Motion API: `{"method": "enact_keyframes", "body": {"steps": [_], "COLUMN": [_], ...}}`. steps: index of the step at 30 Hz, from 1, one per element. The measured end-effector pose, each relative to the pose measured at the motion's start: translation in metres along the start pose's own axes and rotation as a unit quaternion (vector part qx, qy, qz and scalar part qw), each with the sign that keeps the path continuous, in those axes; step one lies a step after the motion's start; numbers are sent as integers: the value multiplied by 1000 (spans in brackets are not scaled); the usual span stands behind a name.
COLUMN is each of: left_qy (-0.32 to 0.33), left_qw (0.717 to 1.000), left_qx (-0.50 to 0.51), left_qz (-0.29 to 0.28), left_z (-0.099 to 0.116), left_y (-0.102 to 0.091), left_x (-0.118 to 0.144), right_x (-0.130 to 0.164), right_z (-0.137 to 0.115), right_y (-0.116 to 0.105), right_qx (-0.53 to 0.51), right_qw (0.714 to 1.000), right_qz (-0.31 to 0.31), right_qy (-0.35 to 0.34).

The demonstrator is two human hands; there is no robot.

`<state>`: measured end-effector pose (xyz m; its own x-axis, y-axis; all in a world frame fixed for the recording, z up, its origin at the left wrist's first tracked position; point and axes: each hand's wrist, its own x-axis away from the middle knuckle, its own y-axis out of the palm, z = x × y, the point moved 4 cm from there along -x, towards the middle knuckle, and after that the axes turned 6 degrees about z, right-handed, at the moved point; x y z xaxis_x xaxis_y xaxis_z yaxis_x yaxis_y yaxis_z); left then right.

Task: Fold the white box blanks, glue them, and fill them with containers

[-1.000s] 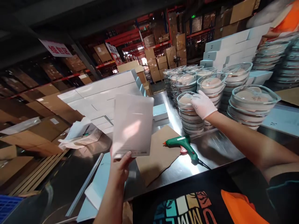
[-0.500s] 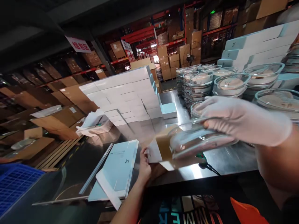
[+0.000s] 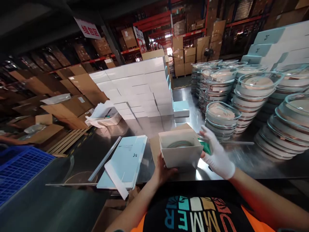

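Note:
My bare left hand (image 3: 164,170) grips the lower left corner of an open white carton (image 3: 182,158), its fingers bent round the side. Inside the carton, the rim of a clear glass dish (image 3: 180,144) shows through the opening; the rest is hidden by the walls. The carton's brown inner flaps stand out at the back and left. My right hand (image 3: 217,156), in a white glove, is at the carton's right side with fingers apart and no dish in it. Between that hand and the carton is a green object (image 3: 205,146), partly covered.
Stacks of glass dishes (image 3: 223,117) stand on the metal table at right. A wall of white boxes (image 3: 137,90) rises behind, with one light blue box (image 3: 181,108) beside it. Flat light blue cartons (image 3: 126,158) and a white basket (image 3: 112,120) lie to the left.
The glass dish has gone from my right hand into the carton. My right hand has moved left and down to the carton's side. The carton now stands with its opening up.

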<state>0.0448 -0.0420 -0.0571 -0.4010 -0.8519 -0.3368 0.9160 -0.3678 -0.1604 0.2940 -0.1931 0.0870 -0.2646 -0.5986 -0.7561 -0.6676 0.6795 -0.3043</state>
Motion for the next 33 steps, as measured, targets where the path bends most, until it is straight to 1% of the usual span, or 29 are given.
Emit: {"method": "enact_keyframes", "body": {"steps": [2,4,5,6,7,8,9,10,11,12,14,15,16,17,18,19,20,21,22,23,24,25,26,28,30,31,32,33], "left_qy": [92,174,197,205,201,190,178,167,162,162,177,188,198,206,208,204,197,188,182,180,182,184,183,170,143,128,115,103], "left_qw": [996,985,980,979,979,981,981,980,980,981,983,981,978,974,971,967,965,964,966,968,971,973,974,977,980,980,980,979], "left_qx": [12,-3,-9,-8,1,18,38,53,54,41,-13,-40,-58,-69,-78,-86,-91,-93,-90,-86,-80,-75,-71,-56,-27,-9,9,27], "left_qz": [14,0,-13,-19,-7,23,63,93,105,94,45,32,37,61,93,125,150,162,161,150,133,118,109,115,139,152,164,171], "left_z": [23,50,62,71,76,78,78,75,71,67,61,60,59,59,58,58,57,55,54,52,52,53,54,59,65,69,73,78], "left_y": [-6,-8,-6,-4,-3,-2,-2,-2,-2,-1,-3,-6,-12,-20,-28,-35,-40,-44,-45,-44,-42,-39,-37,-36,-38,-41,-43,-45], "left_x": [-3,-8,-11,-14,-17,-19,-20,-21,-21,-22,-25,-26,-28,-31,-33,-35,-37,-38,-40,-42,-43,-45,-46,-49,-52,-53,-54,-54], "right_x": [26,38,38,35,32,27,23,19,15,12,6,3,0,-3,-5,-6,-4,1,8,15,22,26,30,36,38,38,35,32], "right_z": [3,-1,-4,-5,-4,-4,-2,-1,1,2,7,10,14,18,23,31,42,53,63,72,78,82,84,84,74,65,53,38], "right_y": [20,38,46,52,58,62,65,66,66,64,56,49,40,31,23,17,13,11,9,9,9,9,9,8,4,1,-3,-8], "right_qx": [-7,-44,-73,-100,-116,-120,-112,-96,-80,-70,-68,-58,-28,29,110,202,286,351,389,404,399,381,353,272,212,201,198,197], "right_qw": [1000,999,996,990,982,972,965,961,960,961,967,972,979,985,983,968,938,893,845,806,785,782,789,811,833,847,864,881], "right_qz": [-4,-12,-17,-19,-13,2,27,58,87,109,136,138,131,114,80,24,-54,-136,-205,-254,-279,-278,-260,-206,-123,-68,-3,69], "right_qy": [-6,11,44,95,151,200,235,254,255,245,206,180,152,130,125,146,189,246,303,350,384,408,430,475,496,488,464,426]}}
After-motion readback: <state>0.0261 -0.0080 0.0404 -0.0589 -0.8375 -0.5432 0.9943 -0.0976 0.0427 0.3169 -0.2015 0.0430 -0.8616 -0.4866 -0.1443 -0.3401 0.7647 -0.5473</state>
